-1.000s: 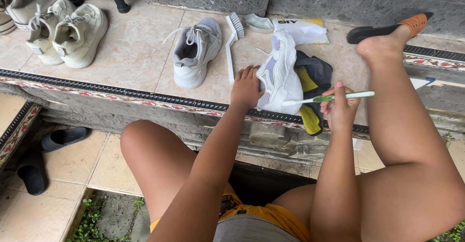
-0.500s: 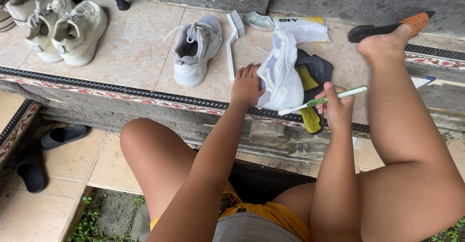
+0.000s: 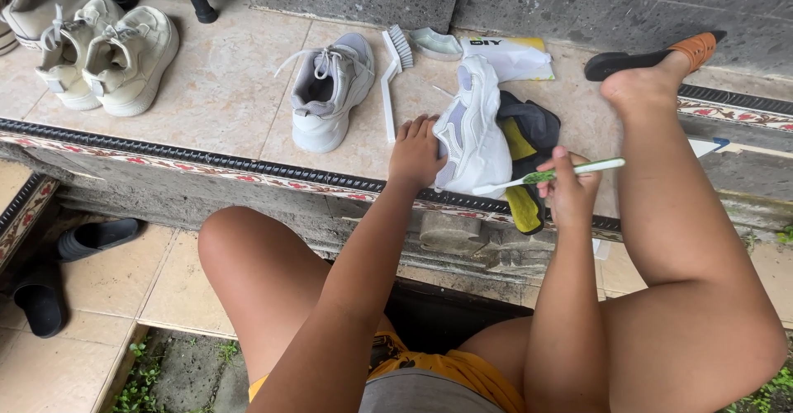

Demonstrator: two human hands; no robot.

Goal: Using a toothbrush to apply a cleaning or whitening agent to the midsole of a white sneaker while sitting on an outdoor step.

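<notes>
My left hand (image 3: 415, 153) grips the side of a white sneaker (image 3: 475, 132) that lies on its side on the tiled ledge (image 3: 223, 107). My right hand (image 3: 570, 188) holds a green-and-white toothbrush (image 3: 552, 175), whose bristle end touches the sneaker's lower edge. Under the sneaker lies a dark grey and yellow cloth (image 3: 524, 144). The matching white sneaker (image 3: 330, 91) stands upright to the left, with a long white scrub brush (image 3: 392, 70) beside it.
A cream pair of sneakers (image 3: 107, 54) stands at the far left of the ledge. A white packet (image 3: 512, 56) and a pale soap dish (image 3: 436, 45) lie by the stone wall. My right foot rests near an orange-strapped sandal (image 3: 661, 56). Black slippers (image 3: 66, 256) lie on the lower floor.
The toothbrush has tilted and its bristle end has moved down-left along the sneaker's edge. My left hand keeps its hold on the sneaker.
</notes>
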